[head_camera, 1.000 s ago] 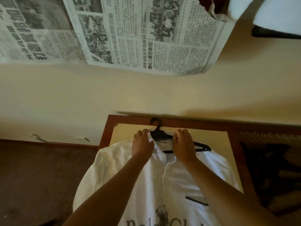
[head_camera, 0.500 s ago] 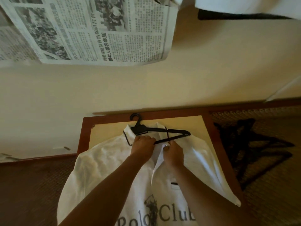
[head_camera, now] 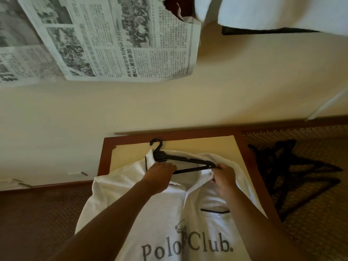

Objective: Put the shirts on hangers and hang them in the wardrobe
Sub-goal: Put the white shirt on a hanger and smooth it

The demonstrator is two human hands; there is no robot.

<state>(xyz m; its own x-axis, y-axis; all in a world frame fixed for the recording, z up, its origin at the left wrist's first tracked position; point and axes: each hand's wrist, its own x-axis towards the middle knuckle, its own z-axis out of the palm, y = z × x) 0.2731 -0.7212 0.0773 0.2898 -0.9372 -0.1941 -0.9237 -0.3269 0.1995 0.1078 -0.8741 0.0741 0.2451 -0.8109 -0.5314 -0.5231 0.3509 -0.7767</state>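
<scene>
**Hanger halfway into the collar, its right arm waiting for the right hand**

A white polo shirt (head_camera: 165, 219) is lying face up on a small table (head_camera: 131, 149), its collar pointing away from the person and its hem running out of view toward them. A black hanger (head_camera: 180, 161) is sitting at the neck opening, just ahead of both hands, with its hook aiming away toward the wall and a little left. Its long axis is running left to right across the shoulders, tilted so the right end lies nearer the person.

The left hand (head_camera: 160, 176) is curling down over the hanger near its neck, though whether the fingers are gripping the hanger, the collar or both cannot be told. The right hand (head_camera: 224, 178) is pinching the collar and shoulder fabric right at the tip of the hanger's right arm.

The coming move seems to be turning on that right tip: it is lying exposed, touching the fabric the right hand is lifting, so the right hand looks best placed to draw the cloth over it.

More dark hangers (head_camera: 293, 174) are lying on the floor well to the right. Newspaper (head_camera: 116, 42) is hanging on the wall beyond.
</scene>
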